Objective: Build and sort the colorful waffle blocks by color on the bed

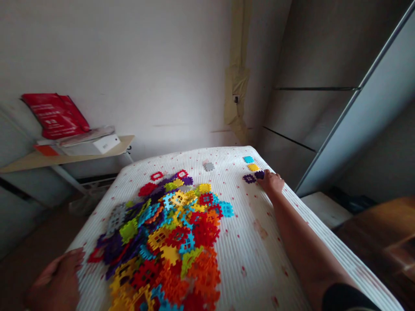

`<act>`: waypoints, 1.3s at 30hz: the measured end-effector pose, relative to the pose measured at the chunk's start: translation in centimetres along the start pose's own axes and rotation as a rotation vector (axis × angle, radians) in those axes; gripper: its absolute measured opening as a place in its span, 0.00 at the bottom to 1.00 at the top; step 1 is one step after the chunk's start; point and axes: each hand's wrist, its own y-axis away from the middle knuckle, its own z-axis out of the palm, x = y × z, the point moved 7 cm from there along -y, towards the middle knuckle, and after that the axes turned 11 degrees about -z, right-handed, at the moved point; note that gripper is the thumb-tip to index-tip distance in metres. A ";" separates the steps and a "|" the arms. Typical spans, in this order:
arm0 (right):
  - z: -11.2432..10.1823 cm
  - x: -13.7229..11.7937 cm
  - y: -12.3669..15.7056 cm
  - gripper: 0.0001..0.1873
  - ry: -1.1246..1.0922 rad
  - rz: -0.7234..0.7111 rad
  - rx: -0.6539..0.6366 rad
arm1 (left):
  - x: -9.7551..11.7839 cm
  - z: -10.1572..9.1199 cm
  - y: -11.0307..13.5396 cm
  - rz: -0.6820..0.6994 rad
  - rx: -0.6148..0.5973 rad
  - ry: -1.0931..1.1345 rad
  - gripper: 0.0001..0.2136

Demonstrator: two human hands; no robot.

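Note:
At the far right of the white quilted surface, my right hand (272,183) has its fingers closed on a solid purple interlocking tile (259,174). A purple window-patterned tile (249,178) lies just left of it. Behind them sit a yellow tile (253,167) and a light blue tile (248,159), in a rough row. My left hand (60,280) is at the lower left, slightly blurred, fingers loosely stretched and nothing visible in them. It is beside a large heap of mixed interlocking plastic tiles (170,255) in red, orange, yellow, green, blue, purple and grey.
A single grey tile (209,166) lies near the back edge of the padded bed-like surface (246,268). At left, a wooden shelf (125,144) bears a red bag (55,115) and a white box (103,144). Dark cabinet panels (311,108) stand at right.

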 end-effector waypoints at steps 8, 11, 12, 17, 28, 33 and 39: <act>0.2 0.0 -0.2 0.22 0.013 -0.002 -0.005 | -0.1 0.2 0.2 -0.056 -0.043 -0.045 0.12; 0.4 0.0 -0.2 0.22 0.014 -0.010 -0.010 | -0.2 0.3 -0.2 -0.035 -0.048 0.011 0.11; 0.3 0.0 -0.2 0.23 0.016 -0.010 -0.007 | -0.4 0.3 -0.5 -0.034 -0.044 0.034 0.11; -1.3 -0.2 0.1 0.25 0.014 -0.036 0.083 | -1.4 0.6 -1.9 -0.025 -0.058 0.079 0.13; -3.9 -15.6 2.5 0.16 -0.258 -0.695 -0.006 | -1.1 0.4 -1.8 0.028 -0.060 0.004 0.14; -1.8 -26.3 3.9 0.19 -0.282 -0.948 -0.108 | -1.0 0.3 -1.6 0.007 -0.060 -0.015 0.14; 0.7 -32.4 3.8 0.24 -0.232 -1.005 -0.220 | -1.2 0.3 -1.9 -0.033 -0.044 -0.034 0.13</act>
